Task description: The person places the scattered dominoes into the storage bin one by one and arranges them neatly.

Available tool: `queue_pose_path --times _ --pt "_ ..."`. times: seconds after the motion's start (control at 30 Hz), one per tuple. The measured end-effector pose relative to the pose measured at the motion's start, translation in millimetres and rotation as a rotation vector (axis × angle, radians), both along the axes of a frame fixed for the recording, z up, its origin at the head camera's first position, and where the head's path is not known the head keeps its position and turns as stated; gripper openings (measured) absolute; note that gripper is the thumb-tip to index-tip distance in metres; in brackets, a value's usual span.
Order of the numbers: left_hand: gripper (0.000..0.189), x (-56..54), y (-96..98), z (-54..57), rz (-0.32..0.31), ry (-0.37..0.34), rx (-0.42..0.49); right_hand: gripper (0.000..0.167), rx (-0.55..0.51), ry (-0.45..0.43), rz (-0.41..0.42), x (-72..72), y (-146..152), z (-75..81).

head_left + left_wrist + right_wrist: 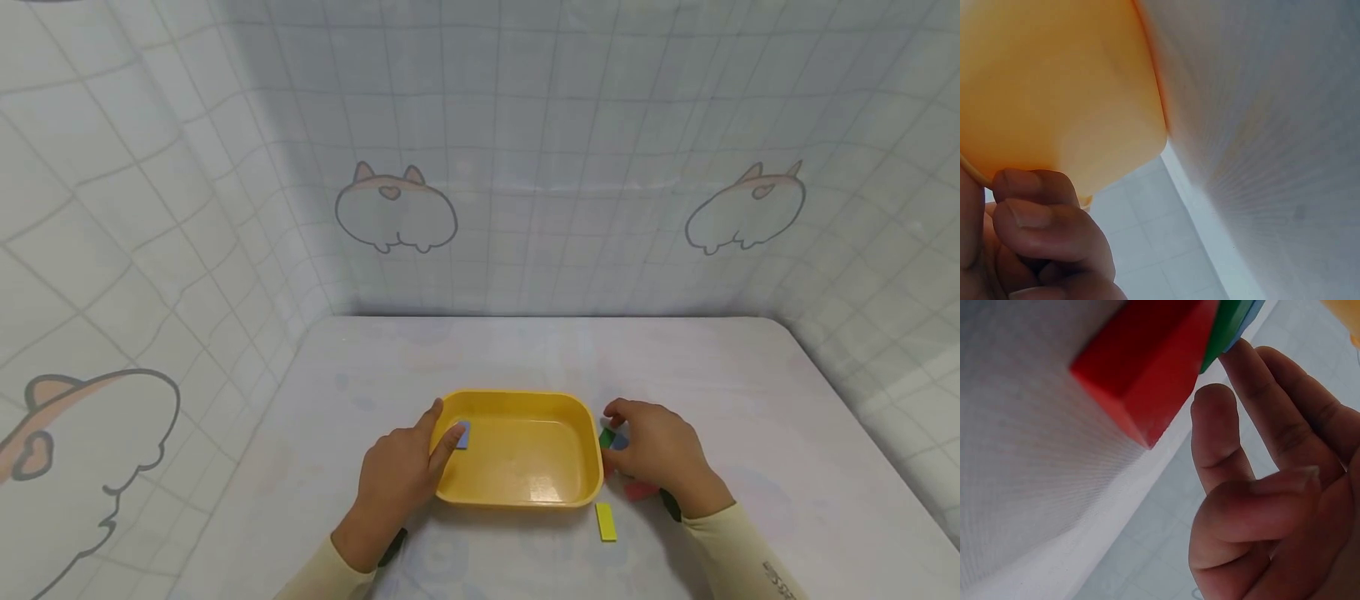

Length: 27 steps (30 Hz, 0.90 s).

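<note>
My left hand (401, 467) grips the left rim of a yellow tray (517, 505), thumb over the inside and fingers outside; in the left wrist view curled fingers (1054, 231) lie against its outer wall. A small blue block (463, 436) lies in the tray beside that thumb. Right of the tray, my right hand (660, 446) reaches over a small pile, thumb and forefinger apart around a green block (607, 437) and a blue block (620, 442). In the right wrist view a red block (1141, 369) stands in front of the green one, fingertips right by them.
A yellow block (606, 522) lies on the white table (525, 350) near the tray's front right corner. Another red block (640, 490) shows under the right hand. Grid-patterned white curtains (570, 208) enclose the table at the back and sides.
</note>
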State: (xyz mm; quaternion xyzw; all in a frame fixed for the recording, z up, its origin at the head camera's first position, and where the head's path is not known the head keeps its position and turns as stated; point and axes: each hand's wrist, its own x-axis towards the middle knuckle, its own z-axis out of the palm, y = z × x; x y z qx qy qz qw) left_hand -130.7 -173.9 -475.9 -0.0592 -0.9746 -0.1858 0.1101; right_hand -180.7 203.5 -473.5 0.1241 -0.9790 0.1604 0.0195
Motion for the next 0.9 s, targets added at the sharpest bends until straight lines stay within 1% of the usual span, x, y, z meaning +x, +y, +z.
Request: queue_pose_path --times 0.27,0.43,0.67,0.9 --pt "0.078 -0.4 0.0 -0.5 -0.003 -0.002 0.005 0.055 0.012 -0.008 -0.012 -0.6 0.4 0.5" --pt "0.079 -0.9 -0.4 -1.1 0.002 -0.011 0.0 0.055 0.001 -0.008 -0.006 0.0 0.1 1.2" --pt "0.079 -1.5 -0.6 -1.2 0.004 -0.022 -0.001 0.057 -0.013 -0.021 -0.019 2.4 -0.8 5.4" --pt "0.078 -0.6 -0.4 -0.6 0.005 -0.021 0.001 0.055 -0.005 -0.027 -0.019 2.7 0.1 4.6"
